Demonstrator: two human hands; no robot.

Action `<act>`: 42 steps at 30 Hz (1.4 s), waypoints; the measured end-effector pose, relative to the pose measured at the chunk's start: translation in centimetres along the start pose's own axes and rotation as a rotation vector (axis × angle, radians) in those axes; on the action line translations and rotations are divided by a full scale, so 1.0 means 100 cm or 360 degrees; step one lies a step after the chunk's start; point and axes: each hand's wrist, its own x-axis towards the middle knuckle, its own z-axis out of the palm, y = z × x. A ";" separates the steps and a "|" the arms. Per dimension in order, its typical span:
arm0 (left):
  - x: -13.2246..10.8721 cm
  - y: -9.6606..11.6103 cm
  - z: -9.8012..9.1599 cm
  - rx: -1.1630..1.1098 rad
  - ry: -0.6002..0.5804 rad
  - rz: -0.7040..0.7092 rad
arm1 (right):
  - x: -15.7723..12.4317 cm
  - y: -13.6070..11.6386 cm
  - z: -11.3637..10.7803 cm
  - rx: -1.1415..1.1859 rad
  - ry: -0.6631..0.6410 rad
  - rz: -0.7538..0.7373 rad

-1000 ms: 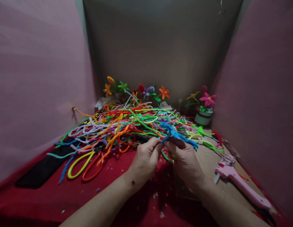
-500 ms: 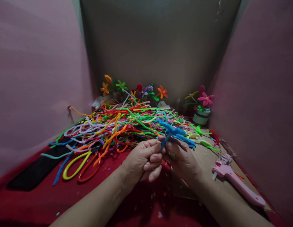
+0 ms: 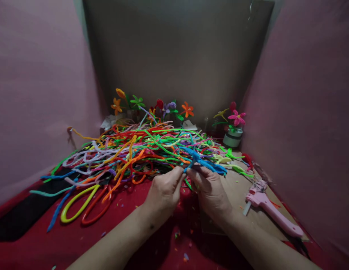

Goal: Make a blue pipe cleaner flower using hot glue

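Pinched at its lower end between both hands is a blue fuzzy pipe-cleaner piece with several petal-like arms spreading up and right. My left hand has its fingers closed at the base of the blue piece, fingertips partly hidden. Close beside it, my right hand grips the same base between thumb and fingers. A big pile of multicoloured pipe cleaners lies just beyond and to the left of the hands.
At the right, a pink glue gun lies on a cardboard sheet. Pipe-cleaner flowers stand behind the pile, with a pot at back right. Small scraps dot the red cloth. Pink panels rise at both sides.
The view has shifted slightly right. My left hand has turned, so its loose lower fingers are now tucked out of sight. The blue piece is tilted lower.
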 end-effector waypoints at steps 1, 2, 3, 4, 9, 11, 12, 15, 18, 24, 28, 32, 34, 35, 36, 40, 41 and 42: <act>0.001 0.001 -0.001 -0.0114 -0.0011 -0.0070 | 0.000 0.000 0.000 -0.0007 -0.0007 -0.0005; 0.002 0.003 -0.002 -0.0273 -0.0036 -0.0177 | 0.000 0.001 -0.001 -0.0002 -0.0011 -0.0005; 0.004 0.006 -0.004 -0.0462 -0.0077 -0.0309 | -0.001 0.000 -0.001 0.0013 -0.0017 0.0003; 0.005 0.009 -0.006 -0.0665 -0.0134 -0.0442 | -0.001 0.000 -0.001 0.0040 -0.0028 0.0019; 0.008 0.018 -0.010 -0.1640 -0.0401 -0.0790 | -0.006 -0.003 -0.001 0.0140 -0.0067 0.0097; 0.008 0.017 -0.009 -0.1979 -0.0520 -0.0833 | -0.007 -0.004 0.000 0.0146 -0.0099 0.0085; 0.007 0.015 -0.009 -0.2096 -0.0584 -0.0841 | -0.007 -0.005 0.000 0.0150 -0.0121 0.0076; 0.008 0.012 -0.009 -0.2061 -0.0705 -0.0827 | -0.006 -0.006 0.003 0.0157 -0.0114 0.0083; 0.008 0.010 -0.007 -0.1334 -0.0455 -0.0652 | -0.003 -0.007 0.005 0.0185 -0.0060 0.0046; 0.003 0.005 0.000 -0.0413 0.0043 -0.0247 | 0.000 -0.010 0.005 0.0046 -0.0033 -0.0082; 0.005 0.009 0.000 -0.0676 -0.0032 -0.0494 | 0.000 -0.012 0.006 -0.0024 -0.0080 -0.0032; 0.009 0.017 -0.003 -0.1045 -0.0130 -0.0734 | -0.001 -0.012 0.004 0.0057 -0.0120 -0.0013; 0.010 0.017 -0.004 -0.1286 -0.0213 -0.0830 | -0.001 -0.010 0.003 0.0101 -0.0087 0.0050; 0.009 0.016 -0.004 -0.1428 -0.0262 -0.0869 | -0.001 -0.010 0.002 0.0128 -0.0075 0.0078; 0.009 0.013 -0.003 -0.1582 -0.0316 -0.0892 | -0.001 -0.010 0.001 0.0154 -0.0078 0.0102; 0.006 0.003 -0.002 -0.2130 -0.0629 -0.0813 | 0.001 -0.011 0.001 0.0237 -0.0252 0.0146; 0.006 0.002 -0.003 -0.2177 -0.0699 -0.0791 | 0.001 -0.011 0.001 0.0238 -0.0273 0.0138; 0.006 0.002 -0.003 -0.2147 -0.0731 -0.0787 | 0.001 -0.011 0.001 0.0238 -0.0259 0.0120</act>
